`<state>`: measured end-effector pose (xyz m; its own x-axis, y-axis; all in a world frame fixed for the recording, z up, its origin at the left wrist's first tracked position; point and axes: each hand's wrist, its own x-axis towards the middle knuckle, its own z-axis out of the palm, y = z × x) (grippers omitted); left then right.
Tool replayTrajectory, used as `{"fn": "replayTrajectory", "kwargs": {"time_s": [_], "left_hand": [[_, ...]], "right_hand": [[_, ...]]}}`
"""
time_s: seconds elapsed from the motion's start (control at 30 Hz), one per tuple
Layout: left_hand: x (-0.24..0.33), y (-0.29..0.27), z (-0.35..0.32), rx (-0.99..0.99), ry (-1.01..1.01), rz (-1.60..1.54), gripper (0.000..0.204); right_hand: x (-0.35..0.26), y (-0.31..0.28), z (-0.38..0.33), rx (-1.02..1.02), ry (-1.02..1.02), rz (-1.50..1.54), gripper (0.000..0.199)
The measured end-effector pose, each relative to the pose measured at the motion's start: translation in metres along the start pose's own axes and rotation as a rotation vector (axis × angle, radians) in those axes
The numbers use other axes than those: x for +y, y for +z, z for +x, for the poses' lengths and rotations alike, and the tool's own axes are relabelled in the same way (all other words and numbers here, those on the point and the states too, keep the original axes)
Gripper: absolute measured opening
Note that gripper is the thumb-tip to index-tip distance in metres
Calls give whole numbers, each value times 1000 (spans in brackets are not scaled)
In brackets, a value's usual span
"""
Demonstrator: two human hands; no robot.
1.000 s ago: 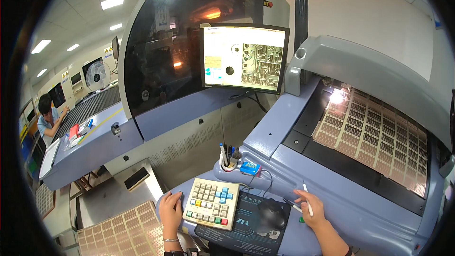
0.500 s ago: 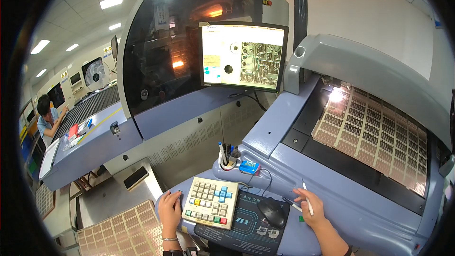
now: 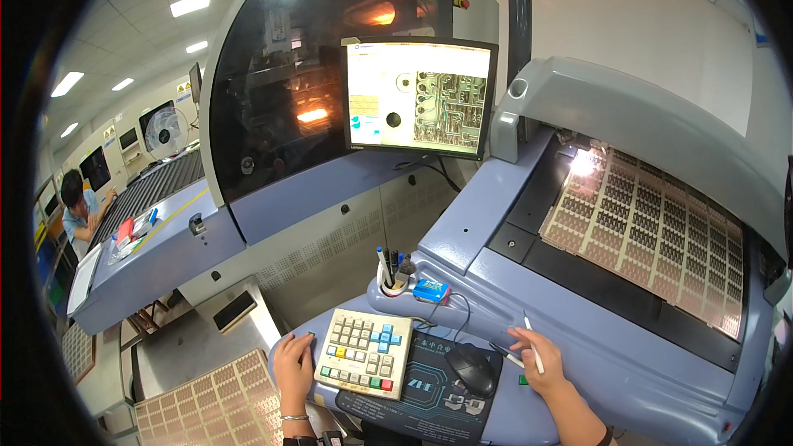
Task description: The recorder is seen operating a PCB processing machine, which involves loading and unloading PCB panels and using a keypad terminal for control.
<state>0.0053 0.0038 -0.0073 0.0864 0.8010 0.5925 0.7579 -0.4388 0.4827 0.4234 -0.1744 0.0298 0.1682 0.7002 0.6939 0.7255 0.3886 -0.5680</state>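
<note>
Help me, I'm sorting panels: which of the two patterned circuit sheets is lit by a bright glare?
The large sheet on the machine bed, right. The one beside the left hand has no glare.

So the counter (image 3: 570,322) is this blue-grey curved machine console. Sitting on it: a beige keypad (image 3: 366,353) with coloured keys, its edge right against the left hand (image 3: 294,366). A dark mat (image 3: 417,392) lies under the keypad's near end and carries a black mouse (image 3: 472,367), just left of the right hand (image 3: 541,359), whose grip has a white pen (image 3: 533,345). Beyond the keypad stands a white pen cup (image 3: 391,279), with a small blue box (image 3: 431,291) beside it.
</note>
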Motion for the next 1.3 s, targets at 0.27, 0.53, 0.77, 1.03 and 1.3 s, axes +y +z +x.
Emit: {"fn": "replayTrajectory", "kwargs": {"time_s": [0.27, 0.53, 0.77, 1.03, 1.3], "left_hand": [[5, -1, 2, 39, 31, 14, 20], [5, -3, 1, -6, -9, 7, 21], [4, -2, 1, 2, -6, -9, 21], [2, 0, 1, -17, 3, 31, 21], [0, 2, 1, -31, 36, 57, 21]], "right_hand": [[-2, -1, 1, -6, 8, 3, 37], [-3, -2, 2, -12, 8, -3, 36], [-2, -2, 1, -13, 7, -6, 31], [-2, -2, 2, -13, 1, -11, 29], [-4, -2, 2, -7, 6, -22, 27]]}}
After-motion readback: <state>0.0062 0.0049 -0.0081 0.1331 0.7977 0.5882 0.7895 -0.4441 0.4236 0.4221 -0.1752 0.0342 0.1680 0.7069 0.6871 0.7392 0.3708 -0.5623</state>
